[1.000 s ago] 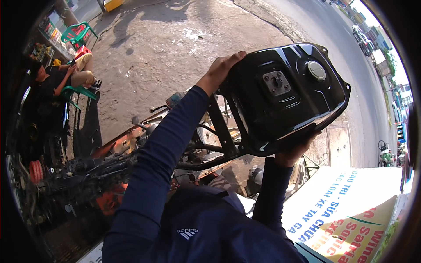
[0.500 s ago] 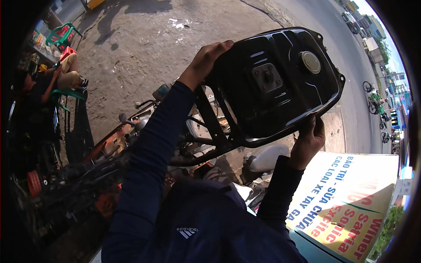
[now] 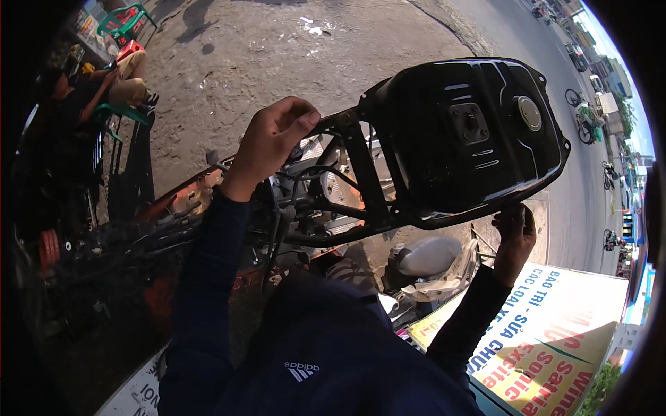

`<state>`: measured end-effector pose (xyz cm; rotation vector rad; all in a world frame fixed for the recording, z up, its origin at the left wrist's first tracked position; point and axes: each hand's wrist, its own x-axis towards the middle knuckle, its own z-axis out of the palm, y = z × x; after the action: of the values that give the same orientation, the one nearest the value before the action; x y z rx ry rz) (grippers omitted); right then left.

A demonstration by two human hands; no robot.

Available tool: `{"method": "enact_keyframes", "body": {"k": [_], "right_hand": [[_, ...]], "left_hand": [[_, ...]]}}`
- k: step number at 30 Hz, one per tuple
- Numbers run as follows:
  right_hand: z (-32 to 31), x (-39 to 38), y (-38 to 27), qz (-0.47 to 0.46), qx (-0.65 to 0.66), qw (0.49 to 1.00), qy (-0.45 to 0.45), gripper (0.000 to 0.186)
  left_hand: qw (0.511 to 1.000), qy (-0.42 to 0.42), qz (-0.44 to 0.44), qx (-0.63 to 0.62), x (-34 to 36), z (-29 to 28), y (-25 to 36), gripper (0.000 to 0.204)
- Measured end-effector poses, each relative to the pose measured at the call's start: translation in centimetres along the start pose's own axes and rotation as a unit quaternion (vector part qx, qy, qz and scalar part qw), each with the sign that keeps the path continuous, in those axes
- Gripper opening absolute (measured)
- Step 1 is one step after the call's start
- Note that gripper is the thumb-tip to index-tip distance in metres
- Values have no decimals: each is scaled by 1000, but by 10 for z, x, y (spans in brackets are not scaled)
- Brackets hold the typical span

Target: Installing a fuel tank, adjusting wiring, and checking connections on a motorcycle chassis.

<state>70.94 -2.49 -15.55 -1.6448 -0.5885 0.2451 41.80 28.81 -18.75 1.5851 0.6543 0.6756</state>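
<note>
A glossy black fuel tank with a silver filler cap and a square fitting rests on a black tubular frame. My left hand has its fingers curled beside the frame's upper rail, left of the tank; what is in them, if anything, is hidden. Under the tank's lower right rim, my right hand is closed around the edge. Below the frame lies a partly stripped motorbike body with orange panels and dark cables.
A person sits on a green chair at the upper left, near another green chair. Concrete pavement borders a road with riders. A silver rounded part and a printed sign board are below.
My left hand has left the tank's upper edge and moved left and down to the frame rail. The tank has shifted right and slightly down, with my right hand following.
</note>
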Motion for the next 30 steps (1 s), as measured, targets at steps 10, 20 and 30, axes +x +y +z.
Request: {"method": "enact_keyframes", "body": {"k": [10, 20, 30], "right_hand": [[112, -121, 116, 295, 41, 795, -528, 24], [192, -121, 168, 197, 81, 812, -544, 45], [200, -139, 204, 188, 238, 784, -542, 55]], "left_hand": [[937, 127, -150, 290, -256, 43, -96, 53], [890, -310, -25, 332, -91, -9, -18, 31], [886, -422, -146, 128, -27, 41, -58, 34]]}}
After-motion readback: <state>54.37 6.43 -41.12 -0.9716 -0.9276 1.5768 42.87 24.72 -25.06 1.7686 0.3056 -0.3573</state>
